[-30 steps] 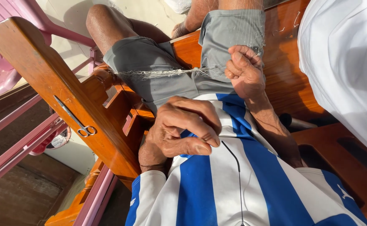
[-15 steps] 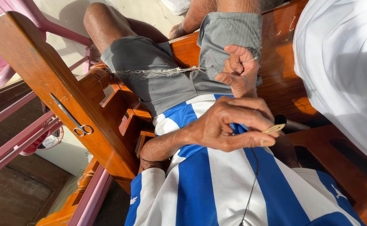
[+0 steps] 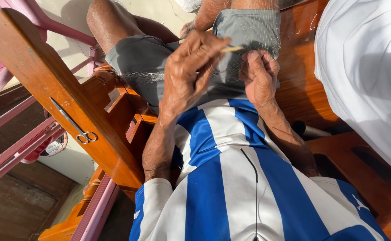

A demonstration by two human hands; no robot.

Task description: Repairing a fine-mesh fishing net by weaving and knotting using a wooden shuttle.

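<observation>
Wooden furniture frames the scene: one sloped armrest in varnished brown on one side, with one pair of small metal scissors lying flat on it; one further wooden seat surface beyond the lap. Two hands counted, both the person's own. One left hand is raised over the lap, fingers pinched shut on one thin pale stick, the tip of which projects toward the other hand; the rest of the stick is hidden inside the fingers. One right hand is curled closed, bunching a fine, nearly transparent net that lies across the grey shorts; the mesh is hard to make out, showing only as faint threads and a twisted edge strand across the lap; whether stick and net touch cannot be told. One blue-and-white striped shirt fills the lower frame; one thin dark cord runs down it. One pink plastic chair is cut off at the corner; one white cloth mass is cut off at the edge.
</observation>
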